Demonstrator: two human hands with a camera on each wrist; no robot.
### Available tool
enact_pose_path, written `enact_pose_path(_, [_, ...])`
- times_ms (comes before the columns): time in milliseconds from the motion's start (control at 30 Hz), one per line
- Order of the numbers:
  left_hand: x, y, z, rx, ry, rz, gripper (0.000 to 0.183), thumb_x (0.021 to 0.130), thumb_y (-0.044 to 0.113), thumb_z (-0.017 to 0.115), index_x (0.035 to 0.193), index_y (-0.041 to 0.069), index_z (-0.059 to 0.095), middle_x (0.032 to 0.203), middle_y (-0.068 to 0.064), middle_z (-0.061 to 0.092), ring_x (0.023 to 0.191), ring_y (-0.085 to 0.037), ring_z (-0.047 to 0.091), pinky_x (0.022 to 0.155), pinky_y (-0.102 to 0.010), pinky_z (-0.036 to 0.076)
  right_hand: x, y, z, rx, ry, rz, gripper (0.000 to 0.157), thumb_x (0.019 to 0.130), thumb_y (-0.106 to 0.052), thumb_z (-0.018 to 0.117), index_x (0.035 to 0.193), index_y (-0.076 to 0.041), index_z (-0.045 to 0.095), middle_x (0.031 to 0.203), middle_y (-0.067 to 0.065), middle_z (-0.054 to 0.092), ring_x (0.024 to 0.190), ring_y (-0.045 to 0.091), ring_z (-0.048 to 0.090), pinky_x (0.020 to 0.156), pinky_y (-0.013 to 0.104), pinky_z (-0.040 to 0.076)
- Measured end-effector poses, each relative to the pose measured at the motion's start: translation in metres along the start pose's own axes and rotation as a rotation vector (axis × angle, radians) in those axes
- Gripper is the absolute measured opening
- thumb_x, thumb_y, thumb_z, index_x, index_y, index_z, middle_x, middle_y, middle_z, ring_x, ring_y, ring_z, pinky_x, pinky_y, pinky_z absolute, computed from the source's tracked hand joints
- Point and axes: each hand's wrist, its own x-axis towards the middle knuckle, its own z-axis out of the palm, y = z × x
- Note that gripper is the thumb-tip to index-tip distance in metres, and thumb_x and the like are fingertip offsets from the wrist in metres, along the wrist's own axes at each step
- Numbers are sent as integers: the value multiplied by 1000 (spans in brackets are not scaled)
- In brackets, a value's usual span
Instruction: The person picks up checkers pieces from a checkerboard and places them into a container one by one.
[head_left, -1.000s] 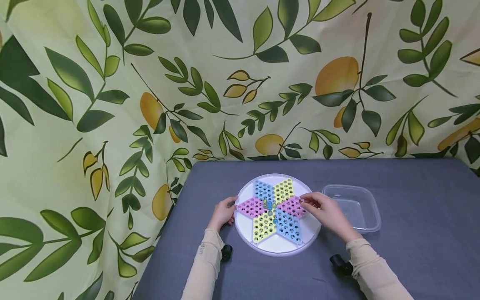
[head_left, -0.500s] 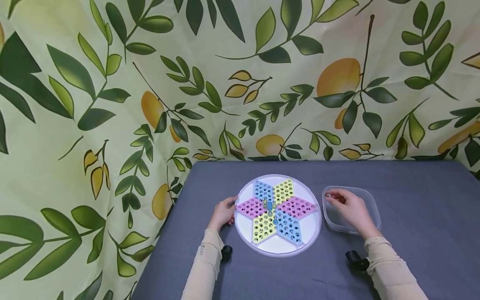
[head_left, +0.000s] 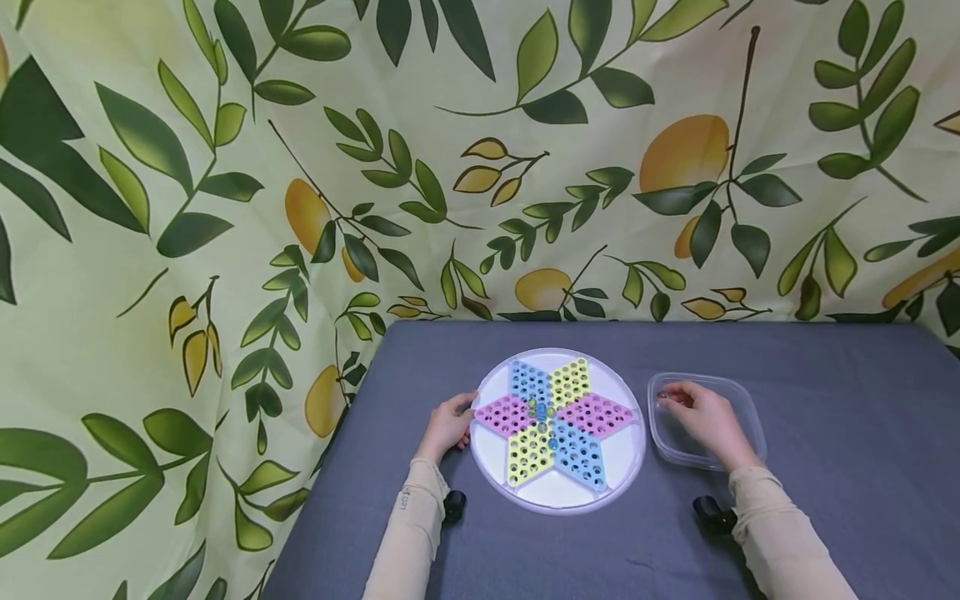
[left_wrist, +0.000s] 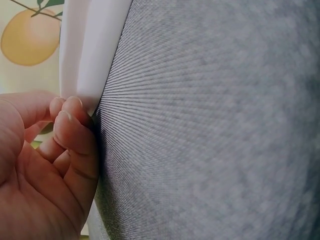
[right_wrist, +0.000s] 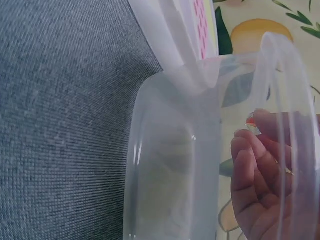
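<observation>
A round white Chinese checkers board (head_left: pixel 487 471) with a star of pink, yellow and blue points lies on the table. Several marbles (head_left: pixel 542 411) sit in its central holes. At its left rim my left hand (head_left: pixel 448 425) holds the edge, fingertips meeting the white side (left_wrist: pixel 82 60) in the left wrist view. My right hand (head_left: pixel 708 421) is over the clear plastic container (head_left: pixel 753 417) to the right of the board. Between its thumb and fingers it pinches a clear marble (right_wrist: pixel 251 124) with a red-orange core. The container wall partly veils that hand in the right wrist view.
Grey cloth (head_left: pixel 847 450) covers the table. Behind and to the left hangs a leaf-and-fruit patterned backdrop (head_left: pixel 420 275). The container stands close to the board's right rim, with a narrow gap between them.
My right hand has moved right, from the board's right pink point to above the container, with the marble pinched in it. My left hand has stayed at the board's left rim.
</observation>
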Motion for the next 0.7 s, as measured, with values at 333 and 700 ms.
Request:
enact_pose_path(333, [0,0,-1,-5,5,29,38,93,17,52,131,18,56,52,0,48,42,-11,46,40,-21,43,4,6,2,-13,-29,5,26,88,-18,61,104,2,64,91,17,66,84,27,61,65,28,44])
enact_pose_path(700, [-3,2,-3,-30,-8,55,38,93,15,52,131,16,56,50,1,48,41,-10,47,39,-21,43,5,8,3,-22,-64,35,28,88,-19,60,104,3,63,98,21,66,90,33,60,70,38,48])
